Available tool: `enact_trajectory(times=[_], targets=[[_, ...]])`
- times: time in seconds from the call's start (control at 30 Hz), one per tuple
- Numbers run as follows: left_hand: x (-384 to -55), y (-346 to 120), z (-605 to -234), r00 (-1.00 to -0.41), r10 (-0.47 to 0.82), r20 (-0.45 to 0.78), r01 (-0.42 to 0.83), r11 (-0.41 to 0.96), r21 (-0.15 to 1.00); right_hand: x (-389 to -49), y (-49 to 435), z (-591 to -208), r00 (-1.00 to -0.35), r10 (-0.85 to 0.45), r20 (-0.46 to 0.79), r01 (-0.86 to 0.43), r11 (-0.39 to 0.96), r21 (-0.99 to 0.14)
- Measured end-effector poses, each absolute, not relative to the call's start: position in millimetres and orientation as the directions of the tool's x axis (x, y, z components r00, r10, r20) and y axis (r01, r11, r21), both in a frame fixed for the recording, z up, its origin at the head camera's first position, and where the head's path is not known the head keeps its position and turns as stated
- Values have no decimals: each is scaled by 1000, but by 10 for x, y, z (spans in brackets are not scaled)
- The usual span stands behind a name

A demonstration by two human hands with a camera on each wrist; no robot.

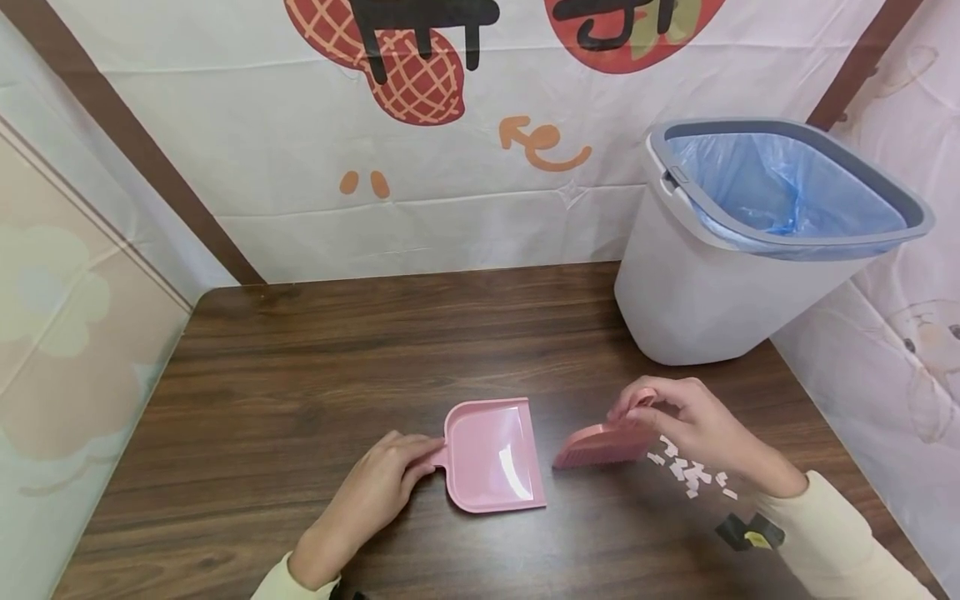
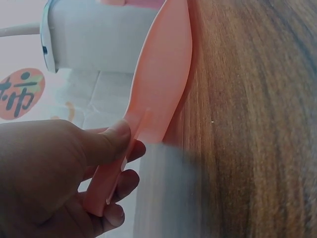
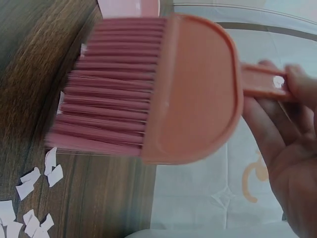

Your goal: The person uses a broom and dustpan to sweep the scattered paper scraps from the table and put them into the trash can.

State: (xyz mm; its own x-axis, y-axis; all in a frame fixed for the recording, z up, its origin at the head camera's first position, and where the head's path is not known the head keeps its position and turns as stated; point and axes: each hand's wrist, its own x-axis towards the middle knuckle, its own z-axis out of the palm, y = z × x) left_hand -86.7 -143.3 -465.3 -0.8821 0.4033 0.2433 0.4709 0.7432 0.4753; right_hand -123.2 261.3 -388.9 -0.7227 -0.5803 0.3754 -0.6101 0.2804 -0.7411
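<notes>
A pink dustpan (image 1: 487, 454) lies on the table with its wide lip facing right. My left hand (image 1: 378, 479) grips its short handle; in the left wrist view thumb and fingers close round the handle. To the right of the lip, my right hand (image 1: 693, 421) holds a small pink hand brush (image 1: 607, 443) by its handle, bristles down. The right wrist view shows the bristles (image 3: 109, 89) and the thumb and fingers pinching the handle. Several white paper scraps (image 1: 692, 475) lie beside the brush, under and near the right hand, some partly hidden behind the bristles.
A grey-white trash bin (image 1: 697, 292) with a blue liner bag (image 1: 787, 183) stands at the table's back right corner. Printed cloth (image 1: 450, 225) hangs behind and at both sides of the dark wooden table (image 1: 360, 342). A small black strap piece (image 1: 750, 532) is by the right sleeve.
</notes>
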Motion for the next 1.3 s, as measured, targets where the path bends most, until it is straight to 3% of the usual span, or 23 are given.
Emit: enact_trajectory(times=[0.17, 0.23, 0.37, 0.47, 0.77, 1.0, 1.3], targets=[[-870, -1435, -4647, -881, 406, 243, 473, 744, 472, -1144, 2585, -3818, -800, -388, 457, -587, 348, -731], [-869, -1434, -4647, -881, 405, 246, 474, 743, 472, -1100, 2563, -3799, -803, -285, 524, -596, 426, -681], [-862, -1433, -4649, -885, 399, 241, 466, 746, 476, -1031, 2526, -3821, -737, -97, 668, -558, 646, -521], [-859, -1434, -4651, -888, 396, 235, 460, 749, 477, -985, 2511, -3880, -691, -26, 723, -490, 752, -441], [-867, -1428, -4638, -887, 398, 236, 462, 747, 479, -906, 2443, -4077, -708, -28, 706, -393, 846, -361], [-858, -1426, -4631, -894, 393, 217, 448, 750, 486, -913, 2353, -4159, -720, -5, 694, -379, 840, -388], [-872, -1431, -4631, -890, 397, 223, 455, 750, 481, -946, 2233, -4150, -695, -14, 718, -457, 780, -427]])
